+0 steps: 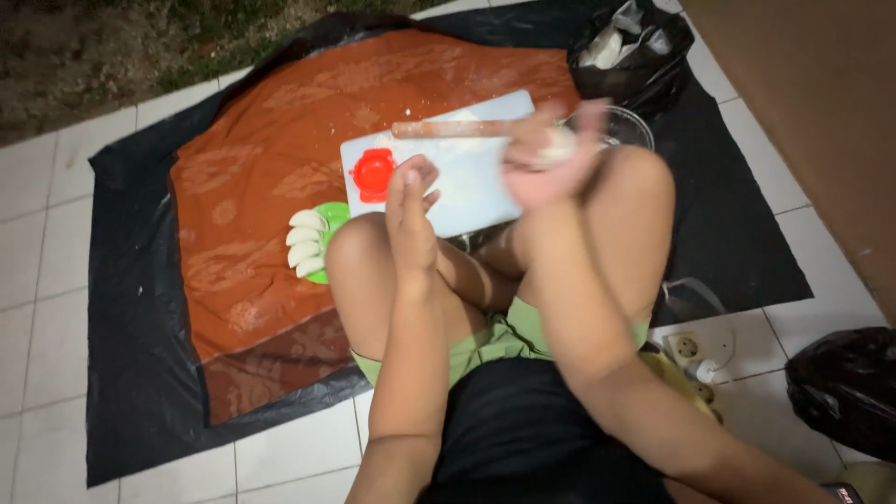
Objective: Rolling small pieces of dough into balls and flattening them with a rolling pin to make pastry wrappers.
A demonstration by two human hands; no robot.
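1. We see the right hand point(551, 154) cupped around a soft, pale dough lump point(560, 145), blurred, above the white cutting board point(467, 182).
2. Left hand point(411, 210) hovers at the board's near edge, fingers loosely curled, empty.
3. A round red plastic mould point(373, 174) sits on the board; a wooden rolling pin point(448, 129) lies along its far edge.
4. Left of the board, smooth folded dumplings point(306, 243) rest on a green plate point(334, 217).

Orange patterned cloth point(271, 159) over black plastic sheet point(131, 317) on white tiled floor point(37, 280). Green plate point(334, 217) with folded dumplings point(305, 243). Black bag point(635, 56) top right. Wall socket point(688, 347) near knee.
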